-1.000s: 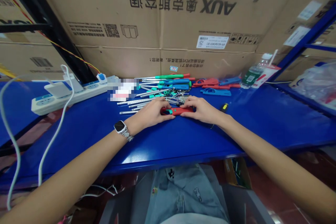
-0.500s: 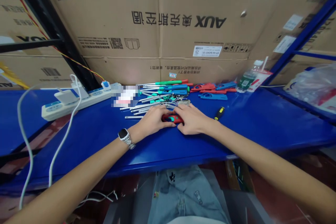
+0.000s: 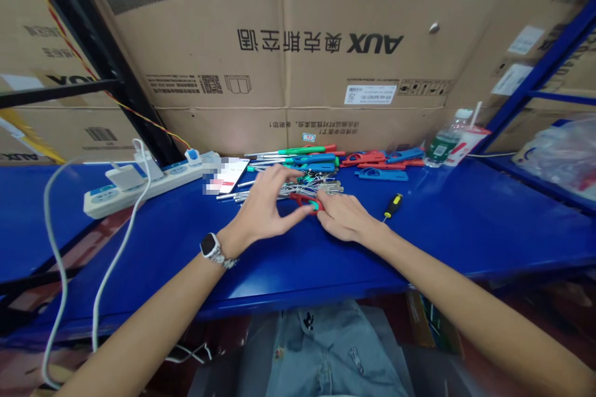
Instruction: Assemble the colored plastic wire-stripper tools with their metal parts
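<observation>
"Facing printed cardboard [image 3: 316,68], lettering upside down. My blue table [image 3: 288,273] runs up to it."

"Edges? Room to move?"

"Front edge at my lap, with a stretch of blue surface between it and my wrists. Back is busier: power strip [image 3: 167,177] left, heap of metal rods and tools [image 3: 326,186] mid, bottle [image 3: 440,147] right."

"Hands?"

"Left hand [image 3: 263,208] spread, thumb reaching to a red casing [image 3: 298,198]; whether touching, I can't tell. Right hand [image 3: 344,216] pinches that casing's right end, just before the heap. Black-and-yellow screwdriver [image 3: 393,205] near, to my right."
</observation>
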`<control>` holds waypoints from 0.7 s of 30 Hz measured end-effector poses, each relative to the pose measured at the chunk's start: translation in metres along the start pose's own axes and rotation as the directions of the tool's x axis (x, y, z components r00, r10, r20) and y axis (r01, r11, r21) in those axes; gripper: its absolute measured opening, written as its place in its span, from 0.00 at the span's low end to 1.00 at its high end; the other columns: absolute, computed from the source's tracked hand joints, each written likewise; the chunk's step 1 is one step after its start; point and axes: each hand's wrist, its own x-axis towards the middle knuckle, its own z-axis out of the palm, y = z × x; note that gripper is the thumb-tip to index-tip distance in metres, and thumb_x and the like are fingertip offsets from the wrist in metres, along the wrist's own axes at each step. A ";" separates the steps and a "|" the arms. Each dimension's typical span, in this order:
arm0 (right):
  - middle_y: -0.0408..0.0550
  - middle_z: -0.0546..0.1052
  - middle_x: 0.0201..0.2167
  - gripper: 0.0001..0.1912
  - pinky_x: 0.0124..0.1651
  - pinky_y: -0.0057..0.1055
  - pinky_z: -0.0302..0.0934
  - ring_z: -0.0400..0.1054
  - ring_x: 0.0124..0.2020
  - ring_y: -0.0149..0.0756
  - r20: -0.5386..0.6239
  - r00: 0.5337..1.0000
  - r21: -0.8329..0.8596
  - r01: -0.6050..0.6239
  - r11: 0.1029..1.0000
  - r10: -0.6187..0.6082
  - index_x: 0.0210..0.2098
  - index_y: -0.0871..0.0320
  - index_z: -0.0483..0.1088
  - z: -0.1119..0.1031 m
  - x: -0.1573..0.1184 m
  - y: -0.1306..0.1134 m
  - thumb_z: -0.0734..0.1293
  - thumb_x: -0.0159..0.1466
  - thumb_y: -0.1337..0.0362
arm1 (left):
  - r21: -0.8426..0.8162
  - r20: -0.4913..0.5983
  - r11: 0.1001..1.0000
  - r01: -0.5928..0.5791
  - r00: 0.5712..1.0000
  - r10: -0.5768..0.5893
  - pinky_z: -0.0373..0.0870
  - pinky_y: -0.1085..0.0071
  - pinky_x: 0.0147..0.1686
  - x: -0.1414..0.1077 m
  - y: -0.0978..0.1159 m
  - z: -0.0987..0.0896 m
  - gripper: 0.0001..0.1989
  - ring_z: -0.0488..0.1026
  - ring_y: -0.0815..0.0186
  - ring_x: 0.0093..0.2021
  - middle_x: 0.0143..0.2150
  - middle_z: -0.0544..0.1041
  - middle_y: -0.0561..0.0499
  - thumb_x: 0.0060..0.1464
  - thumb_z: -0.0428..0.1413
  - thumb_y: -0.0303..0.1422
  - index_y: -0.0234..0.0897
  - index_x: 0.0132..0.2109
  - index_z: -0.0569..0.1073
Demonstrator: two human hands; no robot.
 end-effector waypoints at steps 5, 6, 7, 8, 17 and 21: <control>0.53 0.80 0.36 0.10 0.31 0.35 0.52 0.73 0.34 0.46 -0.091 0.982 0.244 -0.141 0.959 0.167 0.44 0.55 0.65 0.004 0.001 0.002 0.54 0.69 0.63 | -0.223 -0.065 0.922 0.316 0.939 -0.337 0.66 0.64 0.33 0.002 0.005 0.000 0.30 0.63 0.65 0.25 0.20 0.64 0.52 0.68 0.46 0.51 0.40 0.20 0.60; 0.52 0.79 0.35 0.10 0.31 0.34 0.52 0.73 0.34 0.46 -0.100 0.978 0.281 -0.151 0.948 0.185 0.43 0.55 0.65 0.005 0.002 0.000 0.54 0.69 0.62 | -0.301 0.054 0.868 0.394 0.916 -0.397 0.67 0.64 0.33 0.004 0.005 0.006 0.30 0.65 0.65 0.26 0.21 0.68 0.51 0.68 0.46 0.53 0.40 0.22 0.65; 0.52 0.79 0.35 0.11 0.31 0.35 0.52 0.73 0.35 0.46 -0.103 0.976 0.311 -0.154 0.938 0.194 0.43 0.55 0.65 0.006 0.002 -0.002 0.54 0.69 0.62 | -0.393 0.114 0.806 0.444 0.893 -0.436 0.69 0.64 0.35 0.008 0.006 0.013 0.29 0.70 0.63 0.29 0.25 0.73 0.50 0.66 0.47 0.54 0.39 0.26 0.70; 0.53 0.80 0.35 0.11 0.32 0.35 0.53 0.74 0.35 0.47 -0.104 0.975 0.335 -0.152 0.930 0.196 0.44 0.55 0.65 0.007 0.003 -0.005 0.54 0.69 0.62 | -0.481 0.163 0.733 0.481 0.870 -0.465 0.72 0.64 0.38 0.012 0.006 0.021 0.27 0.73 0.61 0.34 0.31 0.77 0.48 0.65 0.49 0.55 0.38 0.31 0.73; 0.61 0.80 0.44 0.20 0.39 0.40 0.62 0.76 0.42 0.51 -0.074 0.977 0.361 -0.158 0.919 0.198 0.55 0.61 0.59 0.007 -0.002 -0.023 0.55 0.69 0.57 | -0.855 0.268 0.212 0.474 0.752 -0.602 0.75 0.60 0.48 0.045 0.021 0.071 0.17 0.80 0.58 0.42 0.39 0.83 0.43 0.61 0.56 0.46 0.37 0.35 0.73; 0.62 0.79 0.48 0.20 0.42 0.41 0.63 0.76 0.46 0.53 -0.094 0.981 0.444 -0.113 0.889 0.172 0.57 0.60 0.59 0.008 -0.001 -0.022 0.55 0.70 0.57 | -0.929 0.152 0.172 0.326 0.764 -0.628 0.75 0.61 0.48 0.046 0.031 0.074 0.20 0.81 0.59 0.40 0.32 0.81 0.46 0.58 0.60 0.50 0.38 0.31 0.70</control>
